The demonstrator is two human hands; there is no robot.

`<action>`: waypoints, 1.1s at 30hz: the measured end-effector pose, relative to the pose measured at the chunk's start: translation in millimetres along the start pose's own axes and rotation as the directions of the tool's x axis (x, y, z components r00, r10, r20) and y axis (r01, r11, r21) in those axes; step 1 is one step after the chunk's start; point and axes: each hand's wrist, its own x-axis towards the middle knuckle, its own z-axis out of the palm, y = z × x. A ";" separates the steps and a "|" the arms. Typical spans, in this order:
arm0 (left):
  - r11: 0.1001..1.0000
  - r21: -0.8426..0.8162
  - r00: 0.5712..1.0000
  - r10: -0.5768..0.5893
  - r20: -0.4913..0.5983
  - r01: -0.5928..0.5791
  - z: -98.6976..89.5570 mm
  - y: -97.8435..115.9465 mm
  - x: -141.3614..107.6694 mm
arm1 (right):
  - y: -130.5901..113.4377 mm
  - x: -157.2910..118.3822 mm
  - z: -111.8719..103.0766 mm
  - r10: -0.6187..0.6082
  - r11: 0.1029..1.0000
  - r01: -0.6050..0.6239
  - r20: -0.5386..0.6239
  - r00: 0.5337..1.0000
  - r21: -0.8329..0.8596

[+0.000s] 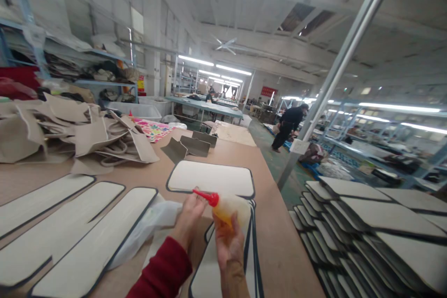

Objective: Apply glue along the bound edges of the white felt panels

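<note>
My right hand [229, 242] is wrapped round a soft, see-through squeeze bottle [233, 208] with amber liquid in it. The bottle lies tilted, and its red nozzle [207, 196] points left. Close to the nozzle's tip, my left hand [192, 212] has its fingers pressed together; what they hold, if anything, is too small to make out. Below my hands lie overlapping cream panels [209, 267] with dark edges. Just beyond, another cream panel [211, 178] lies crosswise. A crumpled translucent plastic sheet [148, 228] is left of my left hand.
Long cream panels [101, 242] cover the table's left side. A heap of beige pieces with handles [101, 135] stands behind them, with grey folded pieces [193, 145] beside it. Stacked panels [391, 214] and a metal post [321, 98] are at right. A person [291, 123] bends over beyond.
</note>
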 end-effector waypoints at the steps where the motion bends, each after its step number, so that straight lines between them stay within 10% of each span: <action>1: 1.000 -0.015 0.999 -0.013 -0.031 0.013 1.3 -6.1 -3.1 | -1.8 6.6 3.2 -0.018 1.000 0.018 0.001 1.000 0.004; 5: 0.995 -0.095 0.996 -0.032 -0.084 0.024 8.3 -12.3 -15.1 | -15.7 24.2 7.0 -0.058 0.998 0.058 -0.005 0.998 0.009; 8: 0.988 -0.093 0.990 -0.116 0.081 0.124 3.8 -14.4 -29.8 | -26.3 32.7 5.8 -0.091 0.996 0.092 -0.011 0.996 0.010; 12: 0.902 0.240 0.874 -0.415 0.251 0.359 -30.9 -25.1 -59.2 | -41.7 44.2 3.7 -0.141 0.990 0.141 -0.029 0.990 -0.010; 16: 0.698 0.614 0.792 -0.581 0.186 0.368 -60.5 -20.9 -92.7 | -53.7 51.0 0.8 -0.166 0.986 0.165 -0.027 0.986 -0.038; 19: 0.502 0.841 0.696 -0.678 0.238 0.202 -48.6 10.5 -99.6 | -58.9 51.1 -1.9 -0.167 0.985 0.166 -0.028 0.985 -0.045; 22: 0.577 0.795 0.910 -0.205 0.361 -0.185 -14.6 54.9 -73.9 | -60.1 47.1 -2.1 -0.146 0.988 0.145 -0.019 0.989 -0.051; 25: 0.562 0.699 0.897 0.247 0.368 -0.442 15.9 78.5 -31.6 | -56.1 40.1 1.3 -0.100 0.993 0.101 0.017 0.995 -0.065; 33: 0.547 0.746 0.880 -0.035 0.473 -0.380 32.5 59.4 -8.1 | -60.5 21.3 0.6 -0.078 0.994 0.078 0.000 0.997 -0.079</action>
